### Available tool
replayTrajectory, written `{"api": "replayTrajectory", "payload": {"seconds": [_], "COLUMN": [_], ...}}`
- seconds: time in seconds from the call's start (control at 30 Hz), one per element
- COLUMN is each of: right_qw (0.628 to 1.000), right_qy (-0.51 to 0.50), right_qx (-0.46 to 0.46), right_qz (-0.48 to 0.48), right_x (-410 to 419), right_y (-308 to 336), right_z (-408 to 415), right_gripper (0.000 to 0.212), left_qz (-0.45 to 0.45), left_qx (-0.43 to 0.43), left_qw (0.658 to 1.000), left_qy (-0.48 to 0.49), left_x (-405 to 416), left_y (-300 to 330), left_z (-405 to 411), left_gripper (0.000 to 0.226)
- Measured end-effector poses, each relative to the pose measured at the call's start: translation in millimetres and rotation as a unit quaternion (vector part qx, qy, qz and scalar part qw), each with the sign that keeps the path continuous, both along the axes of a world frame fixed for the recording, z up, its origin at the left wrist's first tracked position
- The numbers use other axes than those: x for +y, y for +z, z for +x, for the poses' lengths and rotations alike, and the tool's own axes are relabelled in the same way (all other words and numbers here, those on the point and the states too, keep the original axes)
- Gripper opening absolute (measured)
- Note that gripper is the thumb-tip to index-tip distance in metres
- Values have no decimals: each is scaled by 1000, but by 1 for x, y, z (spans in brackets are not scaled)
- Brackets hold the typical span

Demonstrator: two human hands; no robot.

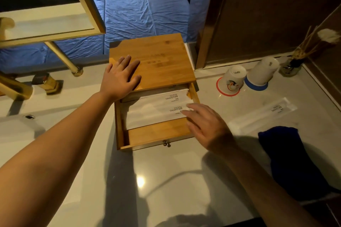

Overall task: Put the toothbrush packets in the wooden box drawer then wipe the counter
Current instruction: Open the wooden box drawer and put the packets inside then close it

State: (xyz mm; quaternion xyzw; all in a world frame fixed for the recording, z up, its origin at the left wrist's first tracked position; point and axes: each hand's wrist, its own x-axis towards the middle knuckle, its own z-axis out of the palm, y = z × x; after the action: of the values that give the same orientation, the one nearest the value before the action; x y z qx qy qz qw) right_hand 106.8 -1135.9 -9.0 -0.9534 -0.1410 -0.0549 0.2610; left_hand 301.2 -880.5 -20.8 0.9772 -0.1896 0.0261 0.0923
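Observation:
A wooden box [160, 61] stands on the white counter [166, 180] with its drawer [156, 136] pulled out toward me. Two white toothbrush packets [153, 114] printed "BRUSHING TEETH" lie in the drawer. My left hand [120, 77] rests flat on the box's lid, fingers spread. Over the drawer's right edge, my right hand [206, 125] has its fingertips touching the nearer packet's end, fingers loosely spread. One more toothbrush packet [263, 114] lies on the counter to the right of the box. A dark blue cloth [291, 160] lies at the counter's right side.
Two upturned white cups [233, 81] [263, 71] stand on coasters behind the loose packet. A reed diffuser [293, 64] sits in the far right corner. A gold tap [14, 86] and the sink [16, 129] are to the left. A gold-framed mirror [55, 14] hangs above.

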Motion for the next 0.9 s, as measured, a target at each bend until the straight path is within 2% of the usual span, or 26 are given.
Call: {"api": "replayTrajectory", "payload": {"seconds": [0.03,0.1,0.17,0.27,0.33,0.53,0.8,0.9], "right_qw": [998,990,980,953,946,965,956,973], "right_qy": [-25,-80,-127,-168,-164,-154,-119,-123], "right_qx": [-55,-88,-27,132,184,116,128,113], "right_qz": [-15,-77,-148,-214,-211,-178,-235,-158], "right_x": [-17,-54,-86,-119,-128,-123,-79,-71], "right_y": [-4,-15,-26,-34,-35,-38,-39,-34], "right_z": [-6,-16,-19,-23,-24,-22,-7,-6], "right_gripper": [35,26,25,40,40,30,37,34], "left_qz": [3,3,3,7,11,19,21,24], "left_qx": [0,0,1,2,1,3,8,7], "left_qw": [1000,1000,1000,1000,1000,1000,1000,1000], "left_qy": [1,0,3,5,8,6,10,9], "left_x": [0,-1,1,0,-1,-1,-2,-1], "left_y": [0,1,1,1,1,3,4,4], "left_z": [0,0,-1,-1,-1,-2,-3,-3], "left_gripper": [61,62,63,66,65,63,63,63]}}
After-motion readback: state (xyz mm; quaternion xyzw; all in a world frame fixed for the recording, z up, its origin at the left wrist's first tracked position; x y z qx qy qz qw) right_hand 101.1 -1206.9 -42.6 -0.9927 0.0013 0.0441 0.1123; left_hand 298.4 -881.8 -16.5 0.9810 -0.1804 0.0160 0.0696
